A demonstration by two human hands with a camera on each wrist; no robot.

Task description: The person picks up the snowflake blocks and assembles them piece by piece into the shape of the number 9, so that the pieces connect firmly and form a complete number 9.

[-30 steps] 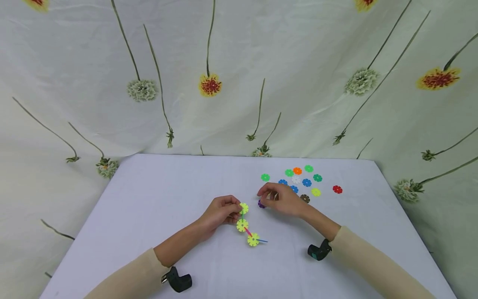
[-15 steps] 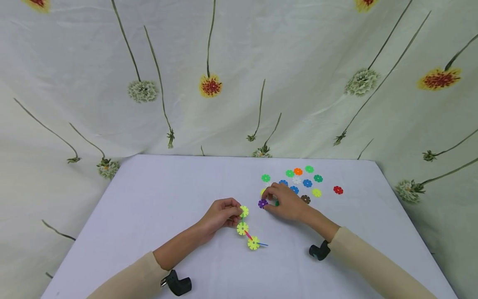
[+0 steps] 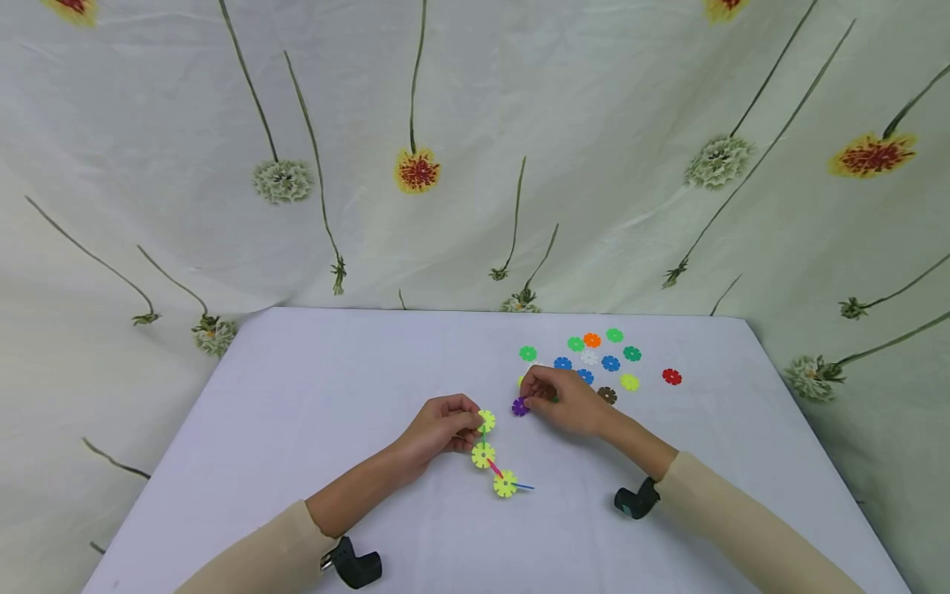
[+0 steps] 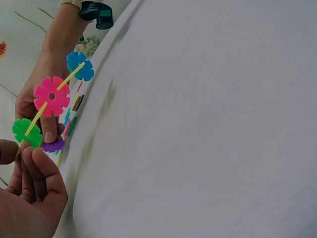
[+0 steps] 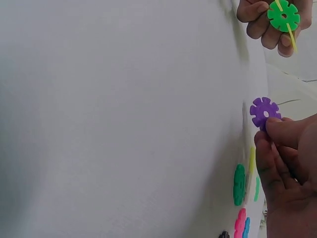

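Note:
My left hand (image 3: 444, 425) pinches the top end of a chain of notched flower-shaped snowflake discs. Yellow discs (image 3: 477, 460) face the head camera, joined by discs seen edge-on. The left wrist view shows those as a green disc (image 4: 20, 128), a pink disc (image 4: 41, 94) and a blue disc (image 4: 74, 60). The chain hangs slanting from the fingertips, its blue end lowest. To its right, my right hand (image 3: 566, 403) pinches a purple disc (image 5: 258, 110) between thumb and fingers, off the table. Between the purple disc and the chain there is a small gap.
Loose discs lie scattered behind and around my right hand, among them an orange disc (image 3: 591, 340), a brown disc (image 3: 607, 395) and a yellow disc (image 3: 630, 382). A red disc (image 3: 671, 377) lies apart to the right. White cloth covers the table (image 3: 334, 371).
The purple disc has turned in my right fingers, and that hand has shifted slightly right. My left hand and the chain have come slightly down in the head view.

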